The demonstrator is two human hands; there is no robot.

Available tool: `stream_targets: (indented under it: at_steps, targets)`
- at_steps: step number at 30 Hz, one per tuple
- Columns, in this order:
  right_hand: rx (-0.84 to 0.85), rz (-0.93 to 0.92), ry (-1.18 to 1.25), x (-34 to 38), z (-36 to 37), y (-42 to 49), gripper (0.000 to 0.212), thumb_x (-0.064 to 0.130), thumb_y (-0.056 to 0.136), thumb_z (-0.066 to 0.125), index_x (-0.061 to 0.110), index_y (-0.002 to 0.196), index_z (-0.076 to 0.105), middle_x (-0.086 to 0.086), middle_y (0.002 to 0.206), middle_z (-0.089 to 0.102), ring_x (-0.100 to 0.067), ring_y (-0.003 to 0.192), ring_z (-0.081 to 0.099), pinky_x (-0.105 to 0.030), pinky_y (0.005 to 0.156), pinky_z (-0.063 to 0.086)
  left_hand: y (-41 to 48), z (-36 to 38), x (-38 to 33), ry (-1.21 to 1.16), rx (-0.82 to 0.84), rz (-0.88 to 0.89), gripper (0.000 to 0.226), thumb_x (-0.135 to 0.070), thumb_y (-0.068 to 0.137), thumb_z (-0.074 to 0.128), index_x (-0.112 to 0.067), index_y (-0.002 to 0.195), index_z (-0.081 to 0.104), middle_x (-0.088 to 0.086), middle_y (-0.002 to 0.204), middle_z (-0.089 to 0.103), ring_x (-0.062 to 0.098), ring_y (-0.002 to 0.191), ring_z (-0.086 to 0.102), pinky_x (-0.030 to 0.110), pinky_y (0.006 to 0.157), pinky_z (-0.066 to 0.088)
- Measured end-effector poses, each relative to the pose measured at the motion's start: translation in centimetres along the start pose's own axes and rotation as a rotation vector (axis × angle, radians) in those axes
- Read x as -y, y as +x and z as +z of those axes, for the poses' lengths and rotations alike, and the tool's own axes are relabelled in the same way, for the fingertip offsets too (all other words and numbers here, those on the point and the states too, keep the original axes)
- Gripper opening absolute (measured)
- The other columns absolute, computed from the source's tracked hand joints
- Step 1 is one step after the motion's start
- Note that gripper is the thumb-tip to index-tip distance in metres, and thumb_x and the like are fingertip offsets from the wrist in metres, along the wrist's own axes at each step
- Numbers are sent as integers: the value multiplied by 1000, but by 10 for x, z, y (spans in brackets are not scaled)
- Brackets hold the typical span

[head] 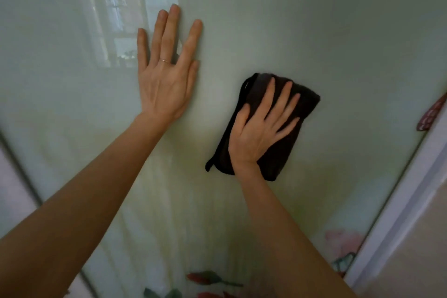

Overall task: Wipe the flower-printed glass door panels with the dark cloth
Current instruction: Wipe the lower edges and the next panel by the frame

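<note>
Bare forearms point(72, 213) nearest, reaching far to the glass. Dark cloth point(297, 104), folded into a pad, flat against the glass door panel point(338, 31) right of centre, pinned under the right hand point(261, 126), fingers spread straight, curled round nothing. Soft, light, likely to slide or unfold: best pressed through the middle. Left hand point(164, 75) flat on the pane, fingers straight. Flower print point(208, 278) near the bottom edge.
</note>
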State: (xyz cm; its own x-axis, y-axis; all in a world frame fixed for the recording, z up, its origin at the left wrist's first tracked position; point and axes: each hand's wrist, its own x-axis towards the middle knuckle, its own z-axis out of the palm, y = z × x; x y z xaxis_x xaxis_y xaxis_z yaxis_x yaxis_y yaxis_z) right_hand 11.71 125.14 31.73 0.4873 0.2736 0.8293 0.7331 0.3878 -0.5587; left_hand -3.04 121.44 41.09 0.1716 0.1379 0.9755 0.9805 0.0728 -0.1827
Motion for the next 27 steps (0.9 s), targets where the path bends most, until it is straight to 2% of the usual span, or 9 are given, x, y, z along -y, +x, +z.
stream_targets:
  at_steps: [2,5,7,10,14,16,22,25,27]
  targets:
    - [3,-53,-6,15,2,-12,63,31,93,57,16,153,42,-15,160,38,-37,150,31,-64,119,22,-1,-1,3,-6,-2,16,51,-27,109,40,-21,158,30,20,162,27,34,151,22,54,122,13]
    - [100,-433,5,13,1,-38,62,34,96,56,23,153,37,-11,159,39,-35,149,30,-62,121,19,-1,0,6,-12,11,22,52,-28,109,39,-21,159,28,20,162,26,35,151,21,55,122,12]
    - [116,-558,25,1,0,-37,61,33,96,58,26,153,37,-8,160,35,-31,149,29,-60,121,17,-2,1,7,-24,12,30,53,-28,108,40,-21,159,27,21,162,26,35,151,21,55,122,13]
    - [83,-483,12,-10,0,-28,57,32,98,56,23,152,41,-10,160,38,-31,150,30,-58,122,18,-2,0,9,-51,-14,47,51,-26,108,41,-20,158,29,22,161,28,36,151,24,53,122,13]
    - [-38,35,-1,5,7,-14,60,26,95,54,15,152,43,-14,160,37,-35,150,30,-62,120,21,-3,-5,24,-29,-17,-15,50,-29,109,38,-23,158,29,19,162,26,33,152,22,53,123,12]
    - [-54,126,1,25,12,-21,61,25,95,53,14,153,40,-15,161,36,-36,150,29,-64,119,21,-4,-7,38,-13,-14,-11,50,-30,110,36,-24,159,29,18,163,26,32,152,21,53,123,11]
    - [153,-404,-43,35,8,-63,61,39,102,50,25,157,28,-11,163,31,-36,151,24,-64,120,16,-3,-3,42,-5,-29,-7,50,-28,109,38,-23,159,29,20,162,28,34,151,23,56,121,13]
    - [137,-400,-19,23,4,-53,54,44,106,45,26,155,33,-12,162,35,-34,152,26,-60,121,18,-5,-5,41,-26,-32,-7,50,-27,109,39,-22,158,30,20,161,28,34,151,23,56,121,14]
    - [92,-262,-9,26,7,-49,55,42,104,47,23,154,35,-14,161,35,-33,151,26,-59,121,18,-5,-7,43,-32,-38,3,50,-26,109,41,-21,158,31,20,161,29,34,151,24,55,122,15]
